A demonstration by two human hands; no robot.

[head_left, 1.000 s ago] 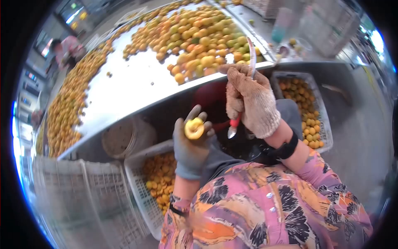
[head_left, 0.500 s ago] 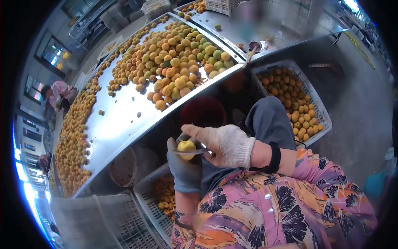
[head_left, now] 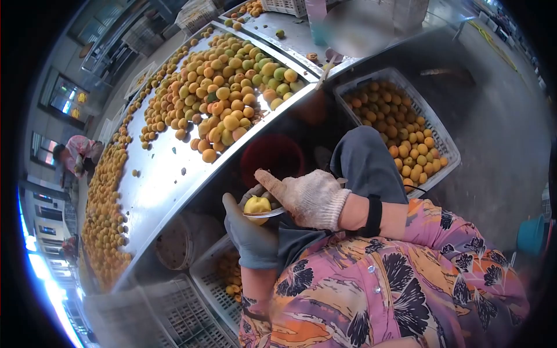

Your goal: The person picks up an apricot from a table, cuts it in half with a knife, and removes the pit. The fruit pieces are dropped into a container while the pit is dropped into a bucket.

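A yellow-green fruit [head_left: 257, 205] sits in my left hand [head_left: 249, 235], which wears a grey glove with its fingers curled round the fruit. My right hand [head_left: 310, 198], in a soiled white knitted glove, is closed on a knife, its index finger stretched out above the fruit. The knife's blade [head_left: 266, 214] lies against the fruit's lower side. Below my hands, a white crate [head_left: 216, 284] holds orange fruit pieces.
A metal table [head_left: 156, 174] bears heaps of orange and green fruits. On the right, a crate [head_left: 444, 136] holds whole fruits. A red bucket [head_left: 272, 153] stands under the table edge. Another person [head_left: 78, 152] is at far left. A teal bucket [head_left: 530, 235] stands far right.
The view has shifted slightly, so the table and crates sit further left. My hands still hold fruit and knife together, and the cut face of the fruit shows more.
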